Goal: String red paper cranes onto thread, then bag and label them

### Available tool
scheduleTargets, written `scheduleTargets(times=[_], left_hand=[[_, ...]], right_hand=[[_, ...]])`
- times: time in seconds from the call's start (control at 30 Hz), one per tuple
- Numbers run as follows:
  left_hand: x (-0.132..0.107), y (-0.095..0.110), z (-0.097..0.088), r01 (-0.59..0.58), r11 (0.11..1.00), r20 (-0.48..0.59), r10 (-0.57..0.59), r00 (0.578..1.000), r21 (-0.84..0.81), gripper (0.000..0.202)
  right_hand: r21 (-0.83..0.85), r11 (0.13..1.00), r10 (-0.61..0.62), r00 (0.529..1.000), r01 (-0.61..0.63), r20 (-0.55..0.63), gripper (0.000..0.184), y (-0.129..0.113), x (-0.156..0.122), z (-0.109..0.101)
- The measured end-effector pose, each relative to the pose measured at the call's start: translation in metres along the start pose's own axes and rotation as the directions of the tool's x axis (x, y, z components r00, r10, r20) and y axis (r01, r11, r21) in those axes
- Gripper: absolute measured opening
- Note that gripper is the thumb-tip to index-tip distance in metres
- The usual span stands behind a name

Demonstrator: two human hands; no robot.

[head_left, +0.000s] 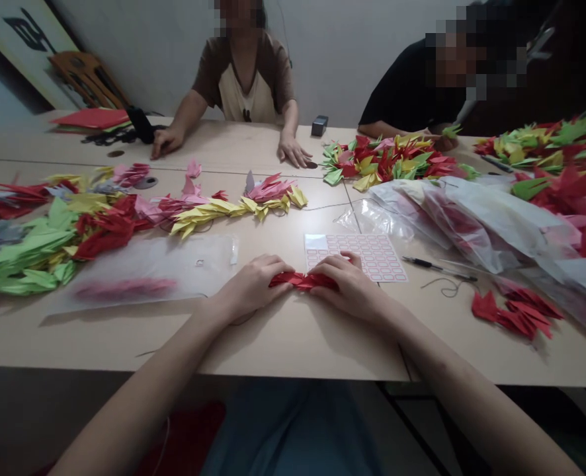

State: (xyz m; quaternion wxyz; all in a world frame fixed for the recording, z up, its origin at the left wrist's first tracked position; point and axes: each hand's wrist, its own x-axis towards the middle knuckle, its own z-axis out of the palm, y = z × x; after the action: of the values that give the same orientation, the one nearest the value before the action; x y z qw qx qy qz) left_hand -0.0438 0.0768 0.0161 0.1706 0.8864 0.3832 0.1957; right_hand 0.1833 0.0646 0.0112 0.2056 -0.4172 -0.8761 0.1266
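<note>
Both my hands are closed round a short bundle of red paper cranes (301, 281), low over the table in front of me. My left hand (253, 284) grips its left end, and my right hand (345, 281) grips the right end. Only the middle stretch of red folded paper shows; my fingers cover the rest. Just behind my right hand lies a sheet of red-bordered labels (387, 261). To the left of my left hand is a frosted plastic bag (139, 264) with something pink inside. A dark thread runs under my left wrist.
Strings of coloured paper cranes lie left (30, 258) and back right (397, 158). A black pen (439, 268), red cranes (516, 311) and large plastic bags (432, 205) are on the right. Two people sit across the table (293, 344), one with a hand (294, 151) resting on it.
</note>
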Motion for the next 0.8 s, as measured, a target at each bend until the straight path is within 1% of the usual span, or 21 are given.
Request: scheduleTargets(times=[0.23,0.47,0.6,0.7,0.8], left_hand=[[0.000,-0.002,0.000,0.011,0.998,-0.037,-0.013,0.999,-0.062,0.019],[-0.001,0.005,-0.005,0.115,0.984,-0.044,-0.122,0.992,-0.136,0.019],[0.001,0.003,-0.005,0.109,0.980,-0.056,-0.120,0.991,-0.169,0.018],[0.001,0.001,-0.002,0.101,0.978,-0.066,-0.115,0.991,-0.184,0.019],[0.001,-0.001,-0.001,0.096,0.981,-0.065,-0.108,0.992,-0.171,0.020]], right_hand=[[0.077,0.996,0.050,0.998,-0.047,-0.028,0.010,0.003,0.001,0.003],[0.078,0.990,0.122,0.988,-0.115,-0.092,0.013,0.005,-0.001,0.009],[0.079,0.987,0.151,0.983,-0.143,-0.104,0.015,0.008,-0.004,0.013],[0.078,0.987,0.150,0.982,-0.141,-0.111,0.016,0.011,-0.004,0.015],[0.044,0.994,0.104,0.989,-0.100,-0.102,0.021,0.011,-0.003,0.014]])
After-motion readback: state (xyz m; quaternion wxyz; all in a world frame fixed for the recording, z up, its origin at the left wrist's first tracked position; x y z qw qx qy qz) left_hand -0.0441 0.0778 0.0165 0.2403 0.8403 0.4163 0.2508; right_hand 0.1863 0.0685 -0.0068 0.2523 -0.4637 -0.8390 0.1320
